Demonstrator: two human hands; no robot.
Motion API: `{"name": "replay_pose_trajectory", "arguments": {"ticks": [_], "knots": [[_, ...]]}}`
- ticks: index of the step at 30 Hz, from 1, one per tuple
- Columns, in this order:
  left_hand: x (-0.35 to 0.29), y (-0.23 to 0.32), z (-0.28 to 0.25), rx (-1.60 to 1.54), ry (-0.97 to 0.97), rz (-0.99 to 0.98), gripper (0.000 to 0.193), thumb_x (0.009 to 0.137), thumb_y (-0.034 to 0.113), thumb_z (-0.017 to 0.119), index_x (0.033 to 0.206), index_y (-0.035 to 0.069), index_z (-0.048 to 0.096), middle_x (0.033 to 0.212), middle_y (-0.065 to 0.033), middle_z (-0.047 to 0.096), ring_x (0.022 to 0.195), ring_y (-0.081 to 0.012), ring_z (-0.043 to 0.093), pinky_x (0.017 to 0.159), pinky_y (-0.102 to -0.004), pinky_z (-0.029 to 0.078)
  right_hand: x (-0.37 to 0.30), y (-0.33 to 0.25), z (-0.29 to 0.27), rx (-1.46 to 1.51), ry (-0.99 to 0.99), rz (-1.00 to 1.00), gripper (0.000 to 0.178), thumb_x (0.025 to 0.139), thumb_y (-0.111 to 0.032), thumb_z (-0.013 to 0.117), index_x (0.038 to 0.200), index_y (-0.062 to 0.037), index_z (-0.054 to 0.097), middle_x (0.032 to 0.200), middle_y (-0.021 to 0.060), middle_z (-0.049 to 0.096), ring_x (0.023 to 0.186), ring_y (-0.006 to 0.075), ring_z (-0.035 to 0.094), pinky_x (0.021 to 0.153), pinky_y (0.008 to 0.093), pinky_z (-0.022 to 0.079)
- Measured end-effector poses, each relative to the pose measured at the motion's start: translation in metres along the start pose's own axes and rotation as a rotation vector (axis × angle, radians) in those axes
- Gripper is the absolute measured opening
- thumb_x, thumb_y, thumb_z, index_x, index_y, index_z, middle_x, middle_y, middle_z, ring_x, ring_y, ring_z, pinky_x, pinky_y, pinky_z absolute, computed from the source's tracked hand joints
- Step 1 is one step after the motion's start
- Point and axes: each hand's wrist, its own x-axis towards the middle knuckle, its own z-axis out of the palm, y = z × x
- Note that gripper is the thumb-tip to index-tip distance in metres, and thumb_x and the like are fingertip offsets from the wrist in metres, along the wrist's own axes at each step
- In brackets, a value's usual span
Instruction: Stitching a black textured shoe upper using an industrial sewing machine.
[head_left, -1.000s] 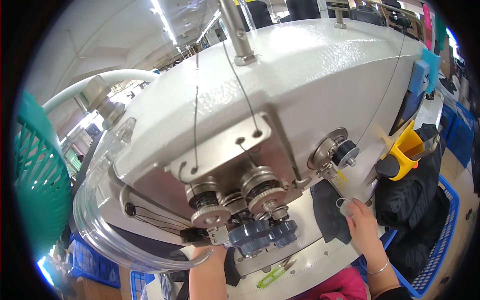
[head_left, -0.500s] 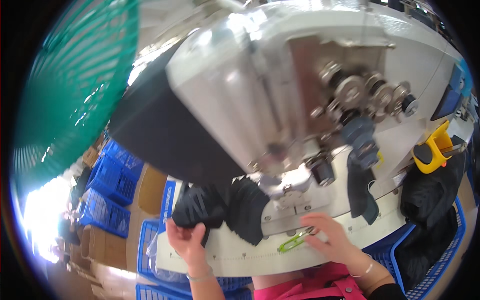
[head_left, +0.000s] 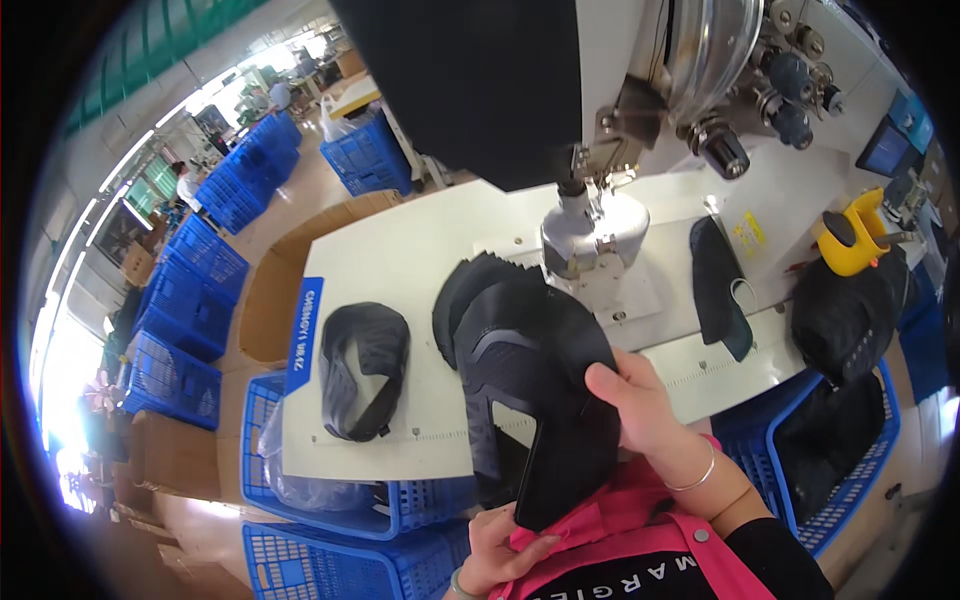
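My right hand [head_left: 640, 400] grips the right side of a black shoe upper [head_left: 545, 360], thumb on top and fingers underneath. The upper is raised in front of my pink apron [head_left: 640, 525], with a cut-out opening in its lower part. At its lower end, the curled fingers of my left hand [head_left: 505, 552] close on the edge; their exact grip is partly hidden. Behind the held upper, a stack of black pieces [head_left: 455, 300] with ragged edges lies near the sewing machine's foot [head_left: 600, 240]. Another black upper [head_left: 365, 370], closed into a loop, rests on the table's left.
A long black piece [head_left: 715, 290] lies right of the needle area. A yellow holder [head_left: 850, 235] stands above a dark bundle [head_left: 845, 310]. Blue crates stand below the table [head_left: 430, 455] and at its right [head_left: 850, 480]. The machine's dark head [head_left: 470, 90] overhangs the far side.
The black upper has come up off the table toward me, now between both hands. A looped upper shows at the left. The green snips are out of sight. My view has shifted.
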Motion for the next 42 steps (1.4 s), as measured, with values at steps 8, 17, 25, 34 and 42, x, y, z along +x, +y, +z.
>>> {"name": "replay_pose_trajectory", "arguments": {"ticks": [8,17,25,34,42], "knots": [[-0.023,-0.003,0.011,-0.443,-0.179,-0.363,0.012,0.083,0.009,0.061,0.080,-0.002,0.058,0.063,-0.0033,0.060,0.057,-0.0068,0.056,0.051,-0.0210,0.043,-0.046,-0.022,0.023,-0.647,0.053,-0.300,0.027,0.087,-0.009,0.050,0.108,0.0078,0.053,0.088,0.0072,0.064,0.078,0.0090,0.056,0.070,0.0229,0.045],[-0.042,-0.005,0.018,-0.436,-0.234,-0.272,0.014,0.081,0.007,0.062,0.072,-0.001,0.056,0.059,-0.0052,0.061,0.055,-0.0088,0.059,0.049,-0.0210,0.043,-0.073,-0.028,0.045,-0.892,0.054,-0.383,0.024,0.084,-0.008,0.054,0.102,0.0067,0.057,0.080,0.0098,0.065,0.069,0.0103,0.059,0.063,0.0222,0.046],[-0.044,-0.005,0.017,-0.438,-0.242,-0.250,0.015,0.080,0.007,0.064,0.070,0.000,0.055,0.058,-0.0056,0.060,0.055,-0.0085,0.059,0.048,-0.0216,0.043,-0.079,-0.027,0.050,-0.926,0.066,-0.434,0.024,0.083,-0.011,0.056,0.098,0.0075,0.057,0.072,0.0090,0.063,0.062,0.0092,0.057,0.057,0.0225,0.045],[-0.030,0.018,-0.007,-0.524,0.170,0.073,0.015,0.078,0.005,0.052,0.087,-0.007,0.056,0.070,-0.0122,0.061,0.058,-0.0158,0.058,0.055,-0.0233,0.045,-0.060,-0.037,-0.006,-0.413,-0.146,-0.364,0.032,0.071,-0.018,0.064,0.081,0.0118,0.060,0.074,0.0140,0.064,0.064,0.0180,0.059,0.059,0.0270,0.046],[-0.002,-0.001,0.007,-0.676,0.083,-0.012,0.048,0.075,-0.007,0.061,0.120,-0.008,0.044,0.110,-0.0125,0.053,0.104,-0.0174,0.050,0.091,-0.0277,0.038,-0.044,-0.012,-0.047,-0.064,-0.306,-0.318,0.038,0.070,-0.021,0.061,0.083,0.0146,0.060,0.086,0.0199,0.063,0.075,0.0254,0.059,0.069,0.0325,0.046]]}}
